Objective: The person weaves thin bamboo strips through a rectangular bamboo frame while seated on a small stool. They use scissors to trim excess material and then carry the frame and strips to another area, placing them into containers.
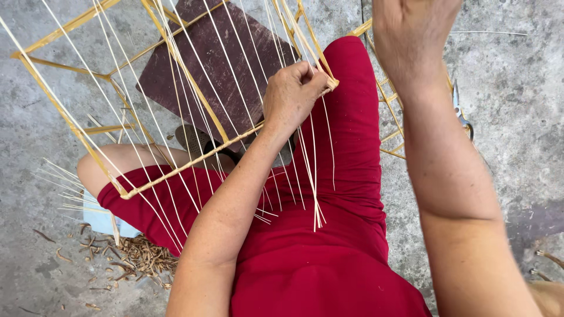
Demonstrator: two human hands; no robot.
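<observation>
Bamboo frame [176,111] corner pinched under left hand [291,94], right hand [411,35] aloft.

No packages, labels, signs or screens anywhere in view from here.
</observation>
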